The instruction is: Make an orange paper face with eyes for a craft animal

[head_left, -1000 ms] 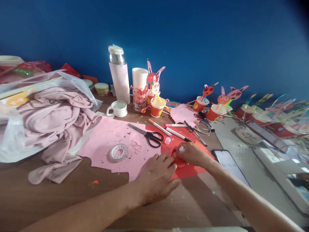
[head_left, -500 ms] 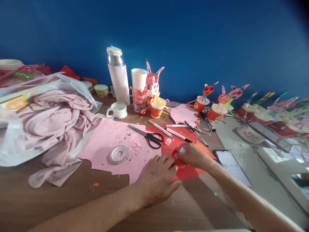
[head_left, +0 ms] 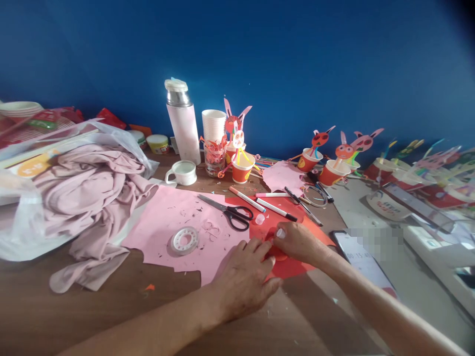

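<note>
Red paper cutout [head_left: 277,252] lies on a red paper sheet [head_left: 291,220], under both our hands, toward the front of the wooden table [head_left: 111,316]. We pinch it with our right hand [head_left: 300,242], thumb and fingers closed on the paper from above, and a pale spot too small to identify shows at the thumb tip. Our left hand [head_left: 243,282] sits just beside it, its curled fingers [head_left: 265,262] touching the cutout's left side; we cannot tell whether they grip it.

A small clear cap [head_left: 260,219] sits on the red sheet just above our hands. Three marker pens [head_left: 276,210] lie nearby, and black-handled scissors [head_left: 237,217] rest across the red sheet and a pink paper sheet [head_left: 159,217]. A white tape roll [head_left: 184,241] lies on the pink sheet among paper scraps.

A smartphone [head_left: 361,259] lies right of the red sheet. Paper-cup rabbit figures [head_left: 330,173] line the table's far edge, near a steel-topped thermos [head_left: 181,123] and a white mug [head_left: 184,173]. Crumpled pink cloth [head_left: 89,198] fills the left side.
</note>
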`<state>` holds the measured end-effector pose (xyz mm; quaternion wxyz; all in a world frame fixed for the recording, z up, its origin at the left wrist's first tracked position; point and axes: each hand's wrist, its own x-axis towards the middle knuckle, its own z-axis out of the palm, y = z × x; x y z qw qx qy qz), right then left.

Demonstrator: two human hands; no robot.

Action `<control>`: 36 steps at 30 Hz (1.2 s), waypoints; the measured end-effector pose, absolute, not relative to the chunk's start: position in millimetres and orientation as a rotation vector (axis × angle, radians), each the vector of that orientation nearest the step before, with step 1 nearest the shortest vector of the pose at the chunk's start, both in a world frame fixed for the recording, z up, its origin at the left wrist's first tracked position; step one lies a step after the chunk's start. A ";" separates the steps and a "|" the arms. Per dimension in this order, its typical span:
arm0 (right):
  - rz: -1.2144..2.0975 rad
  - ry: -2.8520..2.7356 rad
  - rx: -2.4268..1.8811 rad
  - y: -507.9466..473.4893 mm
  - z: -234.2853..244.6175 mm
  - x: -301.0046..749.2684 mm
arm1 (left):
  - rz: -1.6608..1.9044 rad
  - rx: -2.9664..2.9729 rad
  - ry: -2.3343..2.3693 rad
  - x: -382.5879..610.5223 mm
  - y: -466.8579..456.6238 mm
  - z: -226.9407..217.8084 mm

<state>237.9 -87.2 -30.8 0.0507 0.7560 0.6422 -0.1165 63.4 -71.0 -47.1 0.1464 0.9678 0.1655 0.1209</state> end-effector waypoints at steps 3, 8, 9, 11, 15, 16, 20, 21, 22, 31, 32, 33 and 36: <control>-0.381 1.878 2.347 -87.3 -28.8 237.1 | 0.344 2.798 0.485 63.2 -72.0 -46.4; -0.389 1.929 2.393 -87.8 -27.8 237.4 | 0.342 2.822 0.490 63.3 -71.9 -47.7; -0.392 1.938 2.401 -88.0 -28.5 237.9 | 0.344 2.826 0.487 63.3 -71.9 -47.6; -0.402 1.942 2.418 -88.5 -30.0 238.5 | 0.343 2.830 0.477 63.1 -71.8 -47.0; -0.416 1.934 2.448 -89.2 -31.1 238.1 | 0.329 2.831 0.463 63.5 -71.5 -45.0; -0.419 1.930 2.454 -89.2 -30.9 237.7 | 0.328 2.831 0.462 63.6 -71.3 -44.8; -0.433 1.916 2.475 -88.8 -29.7 236.3 | 0.343 2.834 0.455 64.0 -70.5 -44.9; -0.440 1.913 2.479 -88.8 -29.4 236.1 | 0.345 2.838 0.451 64.0 -70.4 -45.1; -0.448 1.911 2.484 -88.8 -29.2 235.8 | 0.345 2.844 0.449 64.0 -70.4 -45.2; -0.526 1.855 2.567 -92.6 -28.0 234.6 | 0.363 2.870 0.403 66.9 -69.4 -46.7; -0.527 1.848 2.572 -92.5 -27.8 234.8 | 0.369 2.875 0.402 67.1 -69.3 -47.2; -0.529 1.842 2.575 -92.2 -27.6 234.9 | 0.374 2.877 0.406 67.2 -69.3 -47.7; -0.543 1.836 2.569 -90.6 -27.6 235.1 | 0.373 2.861 0.427 66.3 -69.4 -49.4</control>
